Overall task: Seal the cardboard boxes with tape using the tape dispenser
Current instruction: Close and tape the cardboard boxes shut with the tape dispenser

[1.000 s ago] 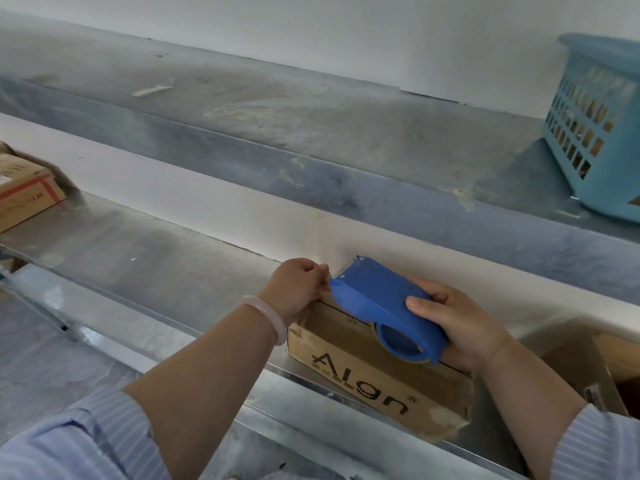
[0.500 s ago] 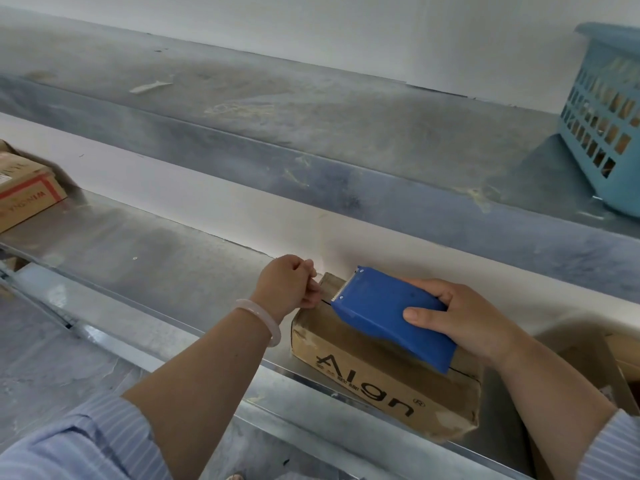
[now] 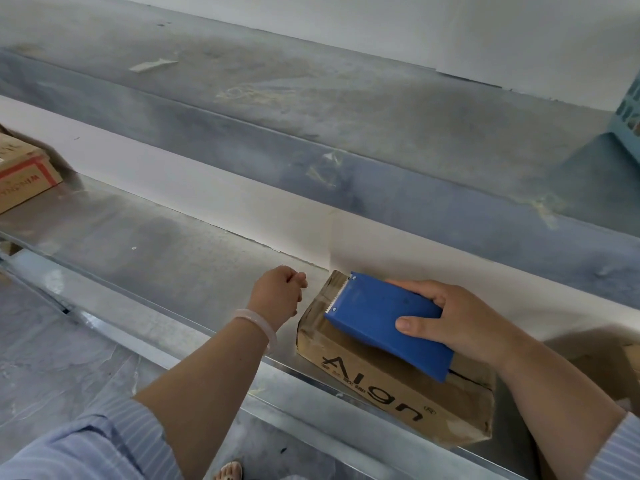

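I read "Algn" with an ® mark in large black letters on the cardboard box, lower right. The red print on the carton at the left edge is illegible.

The tape dispenser lies flat on top of the cardboard box, its near-right end under the right hand, which wraps round it. Its toothed edge points away from that hand, toward the box's far-left corner. The box sits on the lower shelf, beneath the right hand. The left hand is just left of the box, apart from it, over the shelf. Far to the left of the left hand, on the same shelf, lies a second box. Above and beyond both hands runs the upper shelf — a basket stands on it, up and right of the right hand.
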Demonstrator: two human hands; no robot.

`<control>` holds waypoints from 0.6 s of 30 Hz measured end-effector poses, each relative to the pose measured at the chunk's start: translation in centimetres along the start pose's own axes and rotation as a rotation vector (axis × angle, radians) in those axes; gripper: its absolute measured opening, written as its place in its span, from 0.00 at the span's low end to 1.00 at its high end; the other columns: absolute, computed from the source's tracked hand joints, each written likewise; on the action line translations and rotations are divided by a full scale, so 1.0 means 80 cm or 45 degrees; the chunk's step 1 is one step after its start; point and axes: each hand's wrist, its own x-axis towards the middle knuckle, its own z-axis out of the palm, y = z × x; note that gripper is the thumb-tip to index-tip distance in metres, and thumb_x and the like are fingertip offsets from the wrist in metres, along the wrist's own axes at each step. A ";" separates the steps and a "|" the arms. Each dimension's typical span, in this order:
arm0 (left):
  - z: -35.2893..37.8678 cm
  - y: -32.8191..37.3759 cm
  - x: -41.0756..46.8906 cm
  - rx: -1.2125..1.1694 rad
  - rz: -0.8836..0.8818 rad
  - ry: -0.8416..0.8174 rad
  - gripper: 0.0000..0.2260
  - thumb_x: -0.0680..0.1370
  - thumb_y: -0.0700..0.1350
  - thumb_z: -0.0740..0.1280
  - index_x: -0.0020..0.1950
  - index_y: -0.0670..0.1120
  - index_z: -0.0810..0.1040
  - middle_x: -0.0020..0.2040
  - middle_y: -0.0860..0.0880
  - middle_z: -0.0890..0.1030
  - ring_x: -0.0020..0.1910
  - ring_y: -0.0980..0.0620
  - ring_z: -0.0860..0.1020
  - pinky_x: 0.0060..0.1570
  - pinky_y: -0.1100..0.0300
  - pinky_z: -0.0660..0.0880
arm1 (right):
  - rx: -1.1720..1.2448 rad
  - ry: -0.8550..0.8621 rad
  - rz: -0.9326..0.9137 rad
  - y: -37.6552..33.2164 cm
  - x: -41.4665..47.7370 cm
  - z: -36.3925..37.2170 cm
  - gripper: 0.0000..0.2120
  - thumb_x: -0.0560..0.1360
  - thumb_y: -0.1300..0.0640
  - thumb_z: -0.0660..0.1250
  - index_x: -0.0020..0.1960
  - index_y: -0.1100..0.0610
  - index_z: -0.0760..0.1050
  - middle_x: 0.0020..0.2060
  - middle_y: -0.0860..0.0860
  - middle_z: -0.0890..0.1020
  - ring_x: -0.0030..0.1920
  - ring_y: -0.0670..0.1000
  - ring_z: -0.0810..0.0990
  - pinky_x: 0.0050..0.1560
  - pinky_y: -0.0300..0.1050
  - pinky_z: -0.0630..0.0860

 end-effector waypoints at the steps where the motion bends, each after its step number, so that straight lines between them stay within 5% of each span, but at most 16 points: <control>1: 0.002 -0.002 0.001 0.003 -0.004 -0.009 0.10 0.82 0.48 0.62 0.42 0.48 0.77 0.34 0.48 0.78 0.31 0.52 0.76 0.29 0.64 0.73 | -0.002 -0.001 0.003 0.001 0.000 0.000 0.24 0.69 0.50 0.76 0.62 0.37 0.75 0.53 0.35 0.83 0.51 0.38 0.82 0.43 0.30 0.77; 13: 0.020 -0.011 0.005 0.268 0.049 -0.280 0.09 0.81 0.54 0.62 0.47 0.50 0.76 0.40 0.51 0.80 0.38 0.54 0.78 0.37 0.64 0.74 | 0.003 0.001 0.033 0.002 0.003 0.004 0.23 0.69 0.51 0.77 0.62 0.36 0.75 0.52 0.36 0.83 0.50 0.39 0.83 0.42 0.31 0.78; 18: 0.014 -0.021 -0.008 -0.235 -0.508 -0.500 0.14 0.76 0.59 0.66 0.55 0.51 0.72 0.37 0.46 0.80 0.28 0.51 0.78 0.28 0.60 0.75 | 0.013 -0.010 0.049 0.001 0.004 0.005 0.25 0.69 0.51 0.77 0.63 0.38 0.76 0.52 0.39 0.84 0.51 0.42 0.83 0.45 0.35 0.79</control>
